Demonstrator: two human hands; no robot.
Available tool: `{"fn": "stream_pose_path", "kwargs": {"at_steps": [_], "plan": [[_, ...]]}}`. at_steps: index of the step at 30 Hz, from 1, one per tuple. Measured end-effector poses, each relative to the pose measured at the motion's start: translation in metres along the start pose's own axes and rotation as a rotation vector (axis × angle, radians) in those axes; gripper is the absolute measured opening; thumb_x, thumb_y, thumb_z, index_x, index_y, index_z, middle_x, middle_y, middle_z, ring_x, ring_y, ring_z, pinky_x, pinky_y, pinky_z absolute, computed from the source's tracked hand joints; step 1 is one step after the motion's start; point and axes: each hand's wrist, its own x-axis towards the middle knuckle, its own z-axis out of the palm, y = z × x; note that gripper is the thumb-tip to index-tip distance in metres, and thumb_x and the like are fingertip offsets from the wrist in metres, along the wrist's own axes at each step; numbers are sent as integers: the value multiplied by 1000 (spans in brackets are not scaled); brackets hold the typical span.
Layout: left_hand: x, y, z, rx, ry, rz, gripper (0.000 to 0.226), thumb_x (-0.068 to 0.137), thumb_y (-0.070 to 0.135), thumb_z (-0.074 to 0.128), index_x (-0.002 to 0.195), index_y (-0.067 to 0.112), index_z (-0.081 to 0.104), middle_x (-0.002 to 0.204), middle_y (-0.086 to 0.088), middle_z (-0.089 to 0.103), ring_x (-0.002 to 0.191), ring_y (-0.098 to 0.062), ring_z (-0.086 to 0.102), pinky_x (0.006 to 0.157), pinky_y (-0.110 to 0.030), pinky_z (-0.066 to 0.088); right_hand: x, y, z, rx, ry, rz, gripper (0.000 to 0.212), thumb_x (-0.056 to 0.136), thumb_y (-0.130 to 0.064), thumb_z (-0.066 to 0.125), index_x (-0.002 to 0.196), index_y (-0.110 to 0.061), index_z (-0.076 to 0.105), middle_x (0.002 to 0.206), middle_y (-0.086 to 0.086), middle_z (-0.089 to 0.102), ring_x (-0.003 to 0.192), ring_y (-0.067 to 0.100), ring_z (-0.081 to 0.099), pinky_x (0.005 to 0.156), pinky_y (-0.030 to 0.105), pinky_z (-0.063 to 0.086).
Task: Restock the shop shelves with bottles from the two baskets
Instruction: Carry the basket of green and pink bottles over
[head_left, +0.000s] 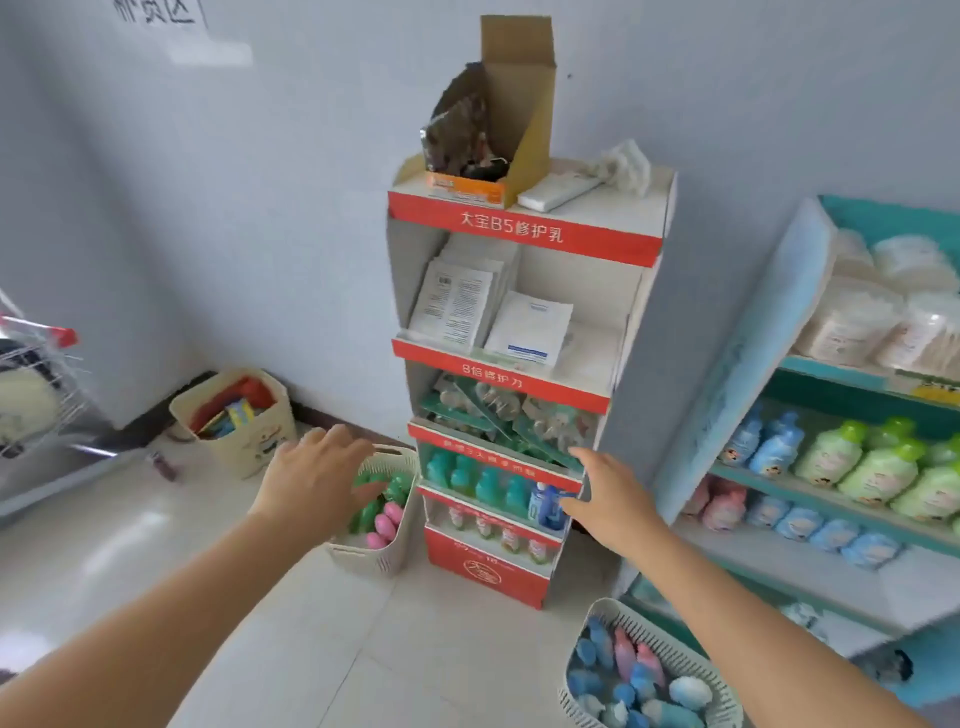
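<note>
Centre frame: a red-and-white cardboard stand (488, 571), one low tier holding teal bottles (485, 486) and one blue bottle (545, 506). At right, teal shelving (753, 364) carries rows of green, blue and pink bottles. A perforated cream basket (374, 558) of green and pink bottles stands just left of the stand's foot; a second basket (644, 621), with blue and pink bottles, lies lower right. My left grip (317, 467) hovers open over the first basket. My right grip (608, 499), fingers spread, holds nothing, fingertips beside the blue bottle.
</note>
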Motion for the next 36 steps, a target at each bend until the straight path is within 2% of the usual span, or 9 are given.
{"fn": "stream_pose_path", "kwargs": {"at_steps": [5,8,20,26,31,34,36], "plan": [[-30,-90,19,37,-22,-134,53,86,64,39,129,35,45,126,8,48,117,-15,47,90,-31,42,20,-68,38,-28,-57,-95,65,86,-27,64,142,-19,33,142,2,42,130,20,40,108,35,36],[-43,-144,34,8,-27,-170,54,86,63,41,130,33,45,125,7,49,116,-14,48,92,-30,44,31,-108,60,-53,-81,-103,65,87,-29,63,143,-21,31,144,-1,39,134,20,36,109,34,31],[-57,-351,86,-50,-67,-205,53,86,63,41,129,33,47,123,9,51,116,-15,49,89,-29,43,61,-275,173,-73,-159,14,63,85,-29,61,141,-21,35,140,5,43,129,24,39,101,33,36],[-43,-394,101,-104,-55,-213,51,86,63,41,126,33,49,118,7,52,110,-16,51,85,-30,45,79,-312,197,-113,-208,47,65,84,-30,64,141,-21,35,141,5,42,130,25,38,101,32,36],[-34,-420,120,-144,-77,-255,51,85,63,43,124,31,51,113,6,52,108,-17,52,81,-32,47,110,-329,211,-100,-217,55,55,84,-25,63,135,-16,43,134,10,48,123,27,44,96,32,39],[-16,-434,125,-144,-101,-274,50,85,62,44,124,31,51,114,6,52,110,-19,52,81,-33,46,133,-336,226,-101,-252,56,63,85,-31,63,140,-16,37,140,9,43,129,28,39,101,35,37],[5,-441,126,-125,-108,-267,49,86,61,43,125,32,50,116,6,52,112,-18,51,82,-32,45,152,-341,236,-82,-272,59,62,86,-34,61,140,-17,36,137,8,45,126,28,41,100,36,39]]}}
